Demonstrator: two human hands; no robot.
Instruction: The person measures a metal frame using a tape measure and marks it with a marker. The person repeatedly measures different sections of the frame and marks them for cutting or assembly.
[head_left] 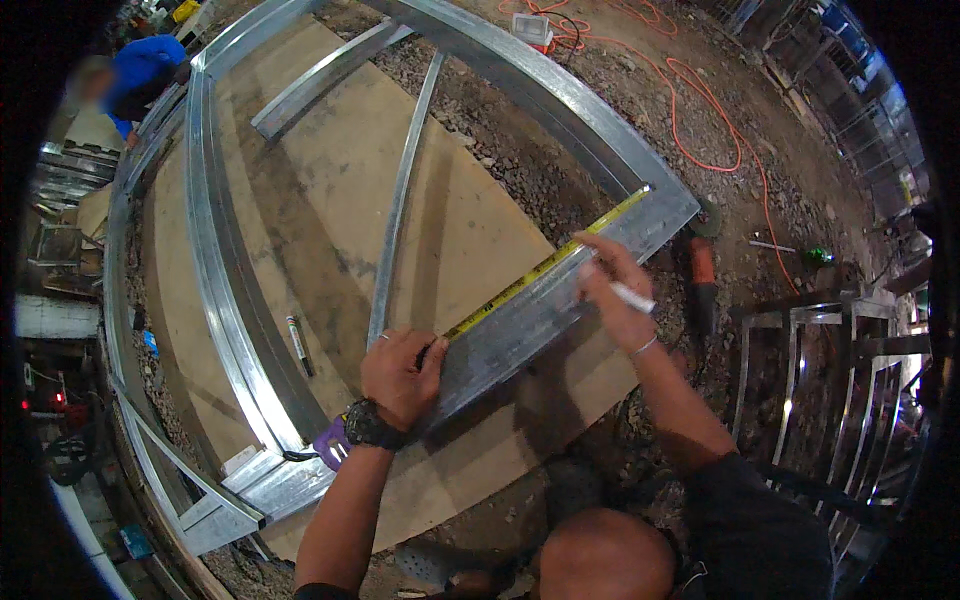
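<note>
A yellow tape measure blade [540, 270] lies stretched along a grey metal beam [520, 335], its far end by the frame's right corner. My left hand [402, 378] is closed over the near part of the blade, thumb pressing it at the beam's edge. Below that wrist, partly hidden by it, shows the purple tape case [331, 443]. My right hand [615, 285] is over the beam farther right, closed around a slim white marker-like stick [633, 297]. Its index finger reaches out to the blade's edge.
The beam belongs to a large metal frame [205, 210] lying over brown boards [480, 220]. A white marker [297, 345] rests on a board. An orange-and-black power tool [703, 285] lies right of the beam, near metal racks [820, 315]. Orange cord [690, 165] crosses gravel. Someone in blue [150, 70] works far left.
</note>
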